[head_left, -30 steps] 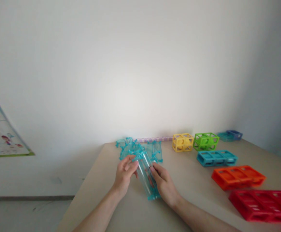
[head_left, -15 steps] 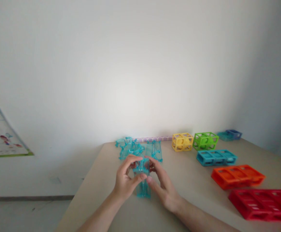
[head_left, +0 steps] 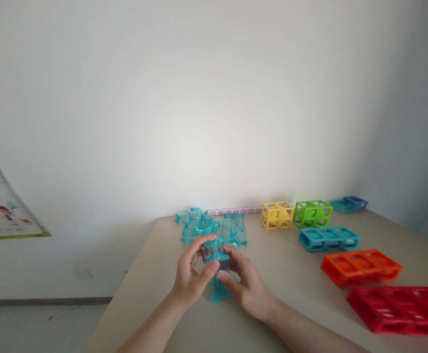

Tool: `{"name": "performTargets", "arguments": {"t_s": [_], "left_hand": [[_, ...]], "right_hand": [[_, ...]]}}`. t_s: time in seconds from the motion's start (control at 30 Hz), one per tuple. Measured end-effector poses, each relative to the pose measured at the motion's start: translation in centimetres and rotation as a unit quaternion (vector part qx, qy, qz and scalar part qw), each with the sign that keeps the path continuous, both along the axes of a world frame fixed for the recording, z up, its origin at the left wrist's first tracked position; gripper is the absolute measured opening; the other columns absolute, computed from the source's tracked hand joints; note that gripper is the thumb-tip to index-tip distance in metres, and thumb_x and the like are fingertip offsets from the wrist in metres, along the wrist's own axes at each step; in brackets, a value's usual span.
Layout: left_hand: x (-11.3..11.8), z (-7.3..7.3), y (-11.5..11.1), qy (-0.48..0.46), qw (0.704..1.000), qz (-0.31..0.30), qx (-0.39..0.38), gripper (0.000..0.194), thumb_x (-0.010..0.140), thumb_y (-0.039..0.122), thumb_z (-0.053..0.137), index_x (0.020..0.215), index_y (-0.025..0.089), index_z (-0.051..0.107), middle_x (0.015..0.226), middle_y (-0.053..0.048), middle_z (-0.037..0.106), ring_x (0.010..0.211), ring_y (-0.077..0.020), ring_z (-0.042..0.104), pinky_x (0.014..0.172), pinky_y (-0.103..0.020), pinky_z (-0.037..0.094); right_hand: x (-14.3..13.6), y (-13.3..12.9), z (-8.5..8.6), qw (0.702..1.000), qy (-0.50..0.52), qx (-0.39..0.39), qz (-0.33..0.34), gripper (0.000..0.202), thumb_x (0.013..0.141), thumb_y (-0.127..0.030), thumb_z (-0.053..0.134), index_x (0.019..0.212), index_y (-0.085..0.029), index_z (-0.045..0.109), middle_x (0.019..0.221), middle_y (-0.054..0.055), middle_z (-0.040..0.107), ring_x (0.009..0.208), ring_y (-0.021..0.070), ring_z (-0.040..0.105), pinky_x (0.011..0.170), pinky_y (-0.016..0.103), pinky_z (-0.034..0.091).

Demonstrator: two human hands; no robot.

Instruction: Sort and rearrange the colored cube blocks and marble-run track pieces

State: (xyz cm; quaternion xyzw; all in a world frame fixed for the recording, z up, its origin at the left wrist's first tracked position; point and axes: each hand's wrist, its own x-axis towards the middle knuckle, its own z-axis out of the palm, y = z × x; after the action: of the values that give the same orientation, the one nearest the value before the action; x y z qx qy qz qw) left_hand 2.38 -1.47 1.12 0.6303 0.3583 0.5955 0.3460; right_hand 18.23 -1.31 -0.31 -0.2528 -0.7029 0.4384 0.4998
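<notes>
A translucent teal plastic block (head_left: 214, 249) is held between both hands above the front middle of the table. My left hand (head_left: 194, 272) grips its left side, thumb in front and fingers over the top. On its right side, my right hand (head_left: 243, 279) is curled round the lower part, with the thumb in front. Below the hands, a teal lower section (head_left: 219, 290) shows; whether it is joined to the block cannot be made out. Just behind lies a pile of loose teal pieces (head_left: 199, 225).
On the right of the table (head_left: 280, 274) stand yellow (head_left: 277, 215), green (head_left: 313, 214), teal (head_left: 329, 239), orange (head_left: 361, 267) and red (head_left: 399, 310) frame blocks. A blue piece (head_left: 356, 203) sits at the far right corner. The wall rises behind.
My right hand has shifted slightly down and left on the block, its fingers more curled. The block has tilted a little, and its lower section has moved slightly right.
</notes>
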Motion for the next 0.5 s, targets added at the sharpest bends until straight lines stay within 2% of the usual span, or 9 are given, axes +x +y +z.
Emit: {"name": "performTargets", "arguments": {"t_s": [0.33, 0.5], "left_hand": [[0.34, 0.49, -0.10, -0.012, 1.000, 0.000, 0.008, 0.038, 0.074, 0.031, 0.070, 0.109, 0.020, 0.062, 0.093, -0.007, 0.066, 0.085, -0.0213, 0.060, 0.077, -0.027, 0.046], [0.15, 0.13, 0.24, 0.004, 1.000, 0.009, 0.007, 0.041, 0.071, 0.031, 0.072, 0.108, 0.019, 0.060, 0.092, -0.006, 0.066, 0.085, -0.0210, 0.061, 0.077, -0.028, 0.047]], "right_hand": [[-0.33, -0.13, -0.46, 0.999, 0.003, -0.032, 0.005, 0.031, 0.084, -0.032, 0.063, 0.110, -0.021, 0.048, 0.099, 0.006, 0.062, 0.089, 0.0210, 0.062, 0.081, 0.036, 0.051], [-0.17, -0.09, -0.44, 0.998, -0.051, 0.008, -0.024, 0.027, 0.085, -0.027, 0.060, 0.109, -0.021, 0.049, 0.100, 0.006, 0.062, 0.092, 0.0207, 0.061, 0.082, 0.036, 0.049]]}}
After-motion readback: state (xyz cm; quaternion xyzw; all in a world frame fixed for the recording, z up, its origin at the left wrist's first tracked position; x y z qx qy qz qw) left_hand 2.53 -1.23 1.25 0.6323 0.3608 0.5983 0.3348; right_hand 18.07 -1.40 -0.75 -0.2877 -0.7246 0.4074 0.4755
